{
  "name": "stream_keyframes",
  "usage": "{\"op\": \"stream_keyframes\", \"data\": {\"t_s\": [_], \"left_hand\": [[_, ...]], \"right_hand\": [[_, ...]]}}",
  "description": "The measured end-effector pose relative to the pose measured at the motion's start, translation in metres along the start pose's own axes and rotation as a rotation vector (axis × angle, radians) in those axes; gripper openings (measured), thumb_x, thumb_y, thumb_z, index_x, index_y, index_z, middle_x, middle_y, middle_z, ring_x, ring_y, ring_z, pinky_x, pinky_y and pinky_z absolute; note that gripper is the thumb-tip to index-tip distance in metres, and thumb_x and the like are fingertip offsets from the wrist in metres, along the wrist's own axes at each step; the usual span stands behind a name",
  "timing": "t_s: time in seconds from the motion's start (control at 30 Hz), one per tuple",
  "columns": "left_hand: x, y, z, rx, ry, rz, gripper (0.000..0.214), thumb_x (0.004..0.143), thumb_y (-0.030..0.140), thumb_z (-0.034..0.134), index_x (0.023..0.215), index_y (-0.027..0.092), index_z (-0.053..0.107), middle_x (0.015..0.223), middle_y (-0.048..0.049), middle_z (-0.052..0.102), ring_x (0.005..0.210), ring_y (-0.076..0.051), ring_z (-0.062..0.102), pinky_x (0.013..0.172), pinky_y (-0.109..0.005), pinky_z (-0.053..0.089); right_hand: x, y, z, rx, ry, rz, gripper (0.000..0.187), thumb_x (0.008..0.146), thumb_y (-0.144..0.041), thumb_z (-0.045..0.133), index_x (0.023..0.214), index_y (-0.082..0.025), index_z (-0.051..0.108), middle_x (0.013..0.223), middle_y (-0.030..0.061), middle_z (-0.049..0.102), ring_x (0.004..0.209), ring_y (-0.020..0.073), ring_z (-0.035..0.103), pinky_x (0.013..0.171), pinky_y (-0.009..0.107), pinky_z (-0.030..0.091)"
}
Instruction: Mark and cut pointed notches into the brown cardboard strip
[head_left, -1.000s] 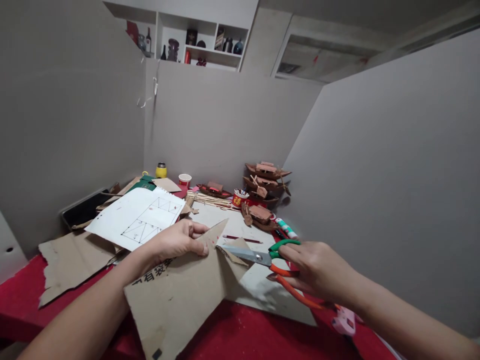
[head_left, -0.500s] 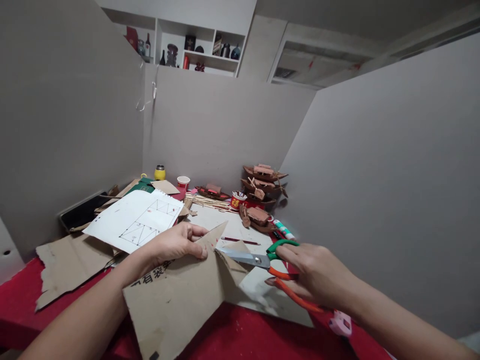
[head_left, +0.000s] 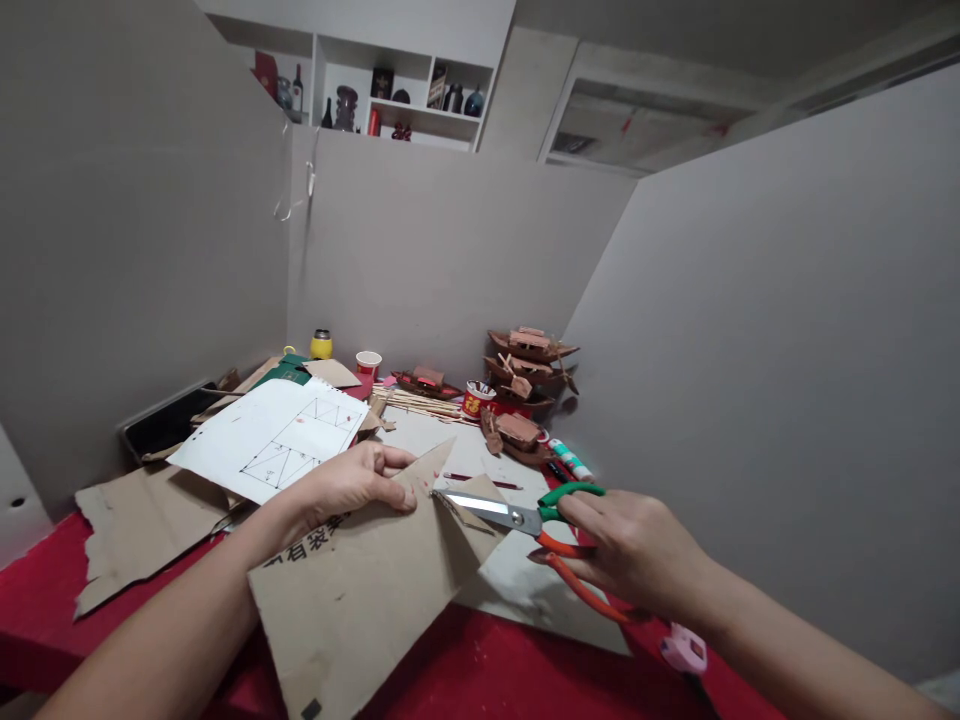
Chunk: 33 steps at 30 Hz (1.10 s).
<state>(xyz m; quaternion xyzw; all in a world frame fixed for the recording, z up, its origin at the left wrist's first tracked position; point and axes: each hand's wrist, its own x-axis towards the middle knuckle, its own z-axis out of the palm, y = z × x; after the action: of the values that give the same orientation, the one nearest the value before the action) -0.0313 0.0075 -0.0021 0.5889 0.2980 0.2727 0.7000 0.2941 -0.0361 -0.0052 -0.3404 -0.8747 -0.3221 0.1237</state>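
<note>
My left hand (head_left: 367, 485) pinches a brown cardboard sheet (head_left: 367, 600) near its upper edge, thumb on top. Dark printed characters run along the sheet's left side, and a pointed corner rises beyond my fingers. In my right hand (head_left: 630, 545) is a pair of scissors (head_left: 517, 517) with one green and one orange handle loop. Their blades reach left into a slit in the cardboard, close to my left thumb; the lower blade is mostly hidden. A cut flap bends away to the right under the blades.
A paper with a line drawing (head_left: 277, 440) lies left, above torn cardboard (head_left: 150, 520). Behind are wooden sticks (head_left: 420, 403), a red cup (head_left: 478, 400) and model boats (head_left: 532, 365). A pencil (head_left: 480, 482) rests on a pale board (head_left: 555, 590). Grey partitions (head_left: 450, 240) enclose the red table.
The scissors' blades look more closed and have shifted slightly in the slit. The cardboard flap on the right has moved a little. Both hands keep their holds.
</note>
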Motion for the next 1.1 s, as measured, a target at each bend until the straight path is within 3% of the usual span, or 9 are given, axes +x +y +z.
{"op": "stream_keyframes", "data": {"t_s": [0.2, 0.47, 0.6, 1.1], "left_hand": [[-0.002, 0.001, 0.002, 0.003, -0.020, 0.002, 0.047, 0.063, 0.018, 0.076, 0.110, 0.015, 0.072, 0.083, -0.0074, 0.075, 0.067, -0.018, 0.067, 0.062, -0.026, 0.049], [-0.005, 0.004, 0.007, 0.026, 0.007, 0.047, 0.050, 0.067, 0.020, 0.075, 0.116, 0.016, 0.068, 0.094, -0.0092, 0.075, 0.076, -0.020, 0.069, 0.067, -0.028, 0.050], [-0.004, 0.004, 0.008, 0.016, 0.029, 0.041, 0.049, 0.066, 0.020, 0.076, 0.114, 0.016, 0.070, 0.089, -0.0078, 0.075, 0.072, -0.019, 0.068, 0.066, -0.027, 0.049], [-0.004, 0.004, 0.018, -0.005, 0.075, 0.032, 0.047, 0.063, 0.019, 0.074, 0.110, 0.017, 0.071, 0.083, -0.0051, 0.075, 0.071, -0.018, 0.066, 0.064, -0.025, 0.047]], "right_hand": [[0.002, -0.003, -0.002, -0.008, 0.061, 0.005, 0.039, 0.095, -0.048, 0.046, 0.069, -0.021, 0.056, 0.055, 0.0014, 0.062, 0.045, 0.0164, 0.057, 0.050, 0.028, 0.034], [-0.003, -0.006, -0.001, -0.002, 0.010, 0.102, 0.032, 0.090, -0.047, 0.053, 0.070, -0.022, 0.053, 0.058, 0.0011, 0.063, 0.048, 0.0171, 0.058, 0.050, 0.028, 0.034], [-0.002, -0.007, -0.003, 0.012, -0.030, 0.120, 0.030, 0.088, -0.049, 0.056, 0.076, -0.021, 0.056, 0.064, 0.0022, 0.064, 0.053, 0.0184, 0.060, 0.053, 0.028, 0.036], [0.002, -0.009, -0.007, -0.053, -0.011, 0.103, 0.032, 0.088, -0.048, 0.054, 0.071, -0.021, 0.055, 0.063, 0.0031, 0.064, 0.052, 0.0184, 0.059, 0.054, 0.029, 0.035]]}}
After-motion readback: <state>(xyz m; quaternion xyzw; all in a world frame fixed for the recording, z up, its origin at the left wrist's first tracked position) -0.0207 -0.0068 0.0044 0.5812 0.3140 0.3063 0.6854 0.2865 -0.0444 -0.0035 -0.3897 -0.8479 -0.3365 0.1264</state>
